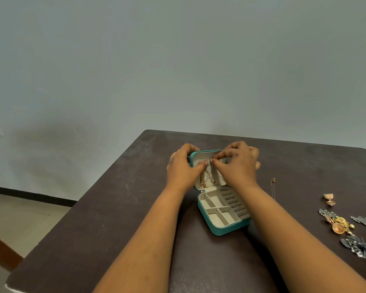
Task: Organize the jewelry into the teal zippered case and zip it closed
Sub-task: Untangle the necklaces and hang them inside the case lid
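The teal zippered case [226,229] lies open on the dark table, its beige tray with compartments and ring rolls facing up. Its lid [199,158] stands raised at the far side. Gold chains [207,178] hang inside the lid. My left hand [183,168] and my right hand [238,163] meet at the lid's upper part, fingertips pinched together on the top of a chain. A thin necklace [273,188] lies on the table to the right of the case. Gold earrings [329,199] and silver-and-gold pieces [338,224] lie further right.
The dark table [114,218] ends at a left edge with floor below. A wooden chair part [0,250] shows at the lower left. A plain wall stands behind the table. More silver jewelry [359,248] sits at the right frame edge.
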